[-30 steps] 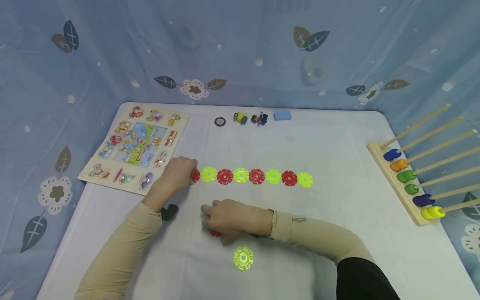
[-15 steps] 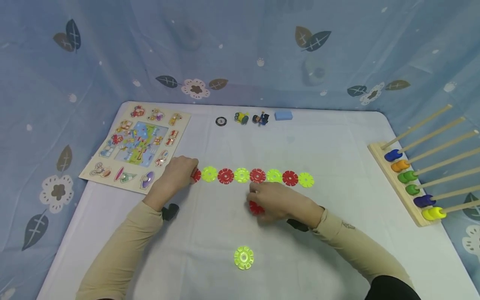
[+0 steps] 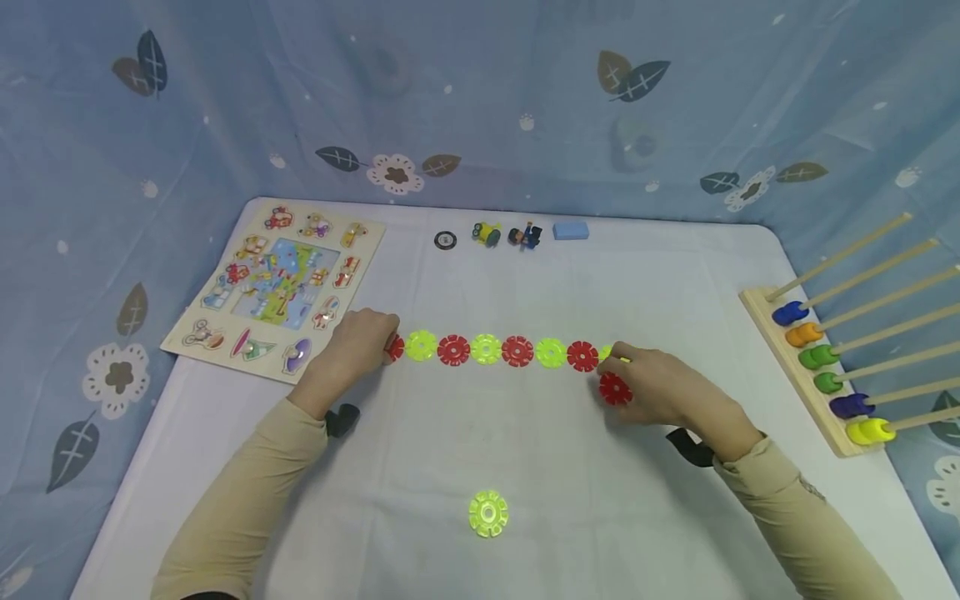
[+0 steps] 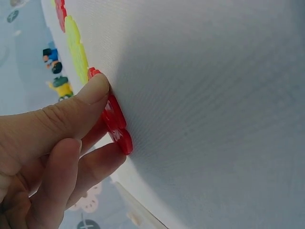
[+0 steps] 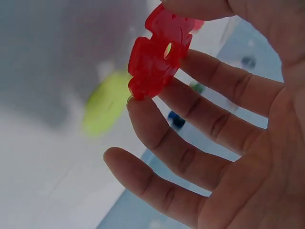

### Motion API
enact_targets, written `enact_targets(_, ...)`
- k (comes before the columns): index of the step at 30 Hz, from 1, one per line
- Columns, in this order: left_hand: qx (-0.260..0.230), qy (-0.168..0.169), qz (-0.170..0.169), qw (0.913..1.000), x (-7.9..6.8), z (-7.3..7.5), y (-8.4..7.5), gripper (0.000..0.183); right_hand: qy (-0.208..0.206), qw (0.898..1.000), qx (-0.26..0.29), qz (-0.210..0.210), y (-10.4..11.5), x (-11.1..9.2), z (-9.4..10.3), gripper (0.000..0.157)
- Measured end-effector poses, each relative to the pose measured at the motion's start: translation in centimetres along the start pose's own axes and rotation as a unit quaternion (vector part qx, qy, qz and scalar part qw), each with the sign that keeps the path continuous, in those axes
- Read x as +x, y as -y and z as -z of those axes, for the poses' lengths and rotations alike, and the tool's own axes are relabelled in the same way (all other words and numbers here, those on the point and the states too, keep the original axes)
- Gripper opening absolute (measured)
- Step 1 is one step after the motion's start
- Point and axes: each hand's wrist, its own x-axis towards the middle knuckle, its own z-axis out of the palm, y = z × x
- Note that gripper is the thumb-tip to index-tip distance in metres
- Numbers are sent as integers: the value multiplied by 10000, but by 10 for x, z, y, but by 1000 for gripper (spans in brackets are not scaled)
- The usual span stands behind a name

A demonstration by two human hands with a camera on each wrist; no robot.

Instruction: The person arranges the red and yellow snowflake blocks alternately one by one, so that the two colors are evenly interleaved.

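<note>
Red and yellow-green notched plastic discs lie alternating in a straight row across the table, with a green disc [image 3: 486,349] near its middle. At the left end, my left hand [image 3: 362,342] pinches the red end disc [image 4: 114,114] between thumb and fingers. My right hand [image 3: 660,387] holds another red disc [image 5: 159,52] by its edges, tilted, just in front of the row's right end. Behind those fingers, the green disc at that end [image 5: 106,102] is mostly hidden in the head view. A loose green disc [image 3: 488,513] lies nearer the front.
A wooden picture puzzle board [image 3: 180,340] lies back left. Along the back are a small black ring [image 3: 446,240], a yellow-green toy [image 3: 487,234], a toy figure [image 3: 525,237] and a blue block [image 3: 571,231]. A wooden peg rack [image 3: 780,346] with coloured pieces stands right.
My right hand has carried the red disc from the front middle, rightward and away from me, to the row's right end. My left hand stays at the left end. The head view shifts slightly.
</note>
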Motion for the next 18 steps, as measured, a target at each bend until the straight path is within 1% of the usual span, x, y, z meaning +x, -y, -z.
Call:
enact_targets(5, -81, 46, 44, 9999, 0, 1, 0, 24, 80, 9982, 181, -565, -32, -8, 2, 55)
enact_targets(10, -127, 77, 56, 9999, -1, 2, 0, 24, 176, 9948, 231, -972, -57, -4, 0, 52)
enact_targets(14, -117, 77, 37, 9999, -1, 2, 0, 24, 259, 9932, 326, -1085, -70, 1, -2, 50)
enact_targets(18, -123, 25, 15, 9999, -1, 1, 0, 25, 290, 9928, 445, -1072, -74, 6, -5, 49)
